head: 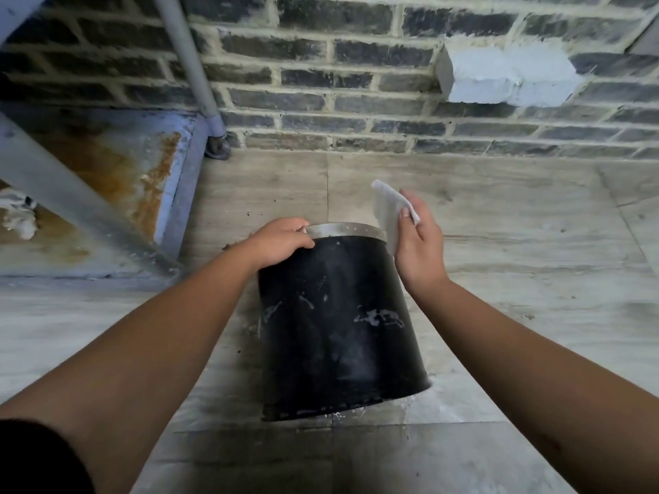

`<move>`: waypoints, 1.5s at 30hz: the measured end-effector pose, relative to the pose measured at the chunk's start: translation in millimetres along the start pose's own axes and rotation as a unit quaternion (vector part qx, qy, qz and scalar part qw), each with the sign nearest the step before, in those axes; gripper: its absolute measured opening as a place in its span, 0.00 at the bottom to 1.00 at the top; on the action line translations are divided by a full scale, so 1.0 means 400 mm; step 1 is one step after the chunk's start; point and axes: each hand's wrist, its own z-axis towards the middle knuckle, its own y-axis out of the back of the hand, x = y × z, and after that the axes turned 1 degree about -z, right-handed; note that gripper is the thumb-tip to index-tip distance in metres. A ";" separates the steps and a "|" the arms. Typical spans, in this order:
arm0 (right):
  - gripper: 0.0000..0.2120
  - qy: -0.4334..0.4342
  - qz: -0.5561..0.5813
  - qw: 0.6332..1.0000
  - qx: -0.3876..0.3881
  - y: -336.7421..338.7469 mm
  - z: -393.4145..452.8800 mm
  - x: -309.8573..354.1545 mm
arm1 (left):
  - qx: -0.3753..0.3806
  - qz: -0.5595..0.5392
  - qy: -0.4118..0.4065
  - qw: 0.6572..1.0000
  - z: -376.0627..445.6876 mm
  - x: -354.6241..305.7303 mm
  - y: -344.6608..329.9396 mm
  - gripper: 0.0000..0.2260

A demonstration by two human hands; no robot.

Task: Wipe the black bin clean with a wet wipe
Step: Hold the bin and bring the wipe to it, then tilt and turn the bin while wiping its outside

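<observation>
Left hand (pixel 281 240) fingers curl over the metal rim (pixel 346 230) of the black bin (pixel 335 326), gripping it at the upper left edge. Right hand (pixel 417 240) pinches a wet wipe (pixel 387 212) between thumb and fingers; the wipe stands up above the hand, mostly unfolded, one corner sticking up. The right hand sits just beside the bin's upper right rim, and the wipe's lower edge looks to be touching or nearly touching the rim there; cannot tell which.

The bin is on the floor (pixel 517 244), between the two forearms, near a brick wall (pixel 356 83). It is tilted: the mouth end with the metal rim points away from the person toward the wall, and the closed base points back toward the person, slightly to the right. The long axis runs from near to far, leaning a bit left at the top. Whether the base rests fully on the floor or only on one edge is unclear.

Progress, judged: early or mid. The bin's side facing the camera shows pale smears, white flecks and a dusty haze, so that face is not clean yet. The wipe looks pale, only lightly greyed. Left to do: wipe the outer wall, likely the rim too; the inside is not visible.

Further out: a grey pipe (pixel 189 62) runs down the wall at left, beside a rusty stained metal frame (pixel 107 172).
</observation>
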 end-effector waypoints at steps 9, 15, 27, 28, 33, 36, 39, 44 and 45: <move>0.26 0.136 -0.308 0.905 0.259 -0.070 -0.035 -0.096 | -0.017 0.347 -0.313 0.884 -0.348 0.097 -0.184 0.38; 0.27 0.141 -0.332 0.889 0.283 -0.069 -0.020 -0.093 | -0.008 0.464 -0.372 0.804 -0.416 0.157 -0.298 0.38; 0.23 0.390 -0.393 0.682 0.477 -0.140 -0.123 -0.018 | -0.039 0.474 -0.407 0.780 -0.383 0.179 -0.299 0.33; 0.22 0.386 -0.382 0.685 0.486 -0.140 -0.130 -0.013 | -0.046 0.490 -0.406 0.770 -0.385 0.182 -0.299 0.33; 0.16 0.367 -0.320 0.702 0.519 -0.145 -0.177 0.020 | -0.142 0.500 -0.463 0.718 -0.404 0.229 -0.289 0.30; 0.16 0.317 -0.292 0.725 0.537 -0.133 -0.227 0.037 | -0.192 0.477 -0.512 0.688 -0.413 0.251 -0.273 0.31; 0.17 0.206 -0.217 0.776 0.555 -0.098 -0.267 0.041 | -0.204 0.434 -0.559 0.676 -0.420 0.265 -0.251 0.32; 0.13 -0.160 0.112 0.874 0.445 -0.020 -0.242 0.055 | -0.191 0.334 -0.506 0.772 -0.435 0.234 -0.225 0.30; 0.13 -0.180 0.147 0.889 0.395 0.004 -0.208 0.059 | -0.189 0.315 -0.465 0.806 -0.428 0.209 -0.220 0.30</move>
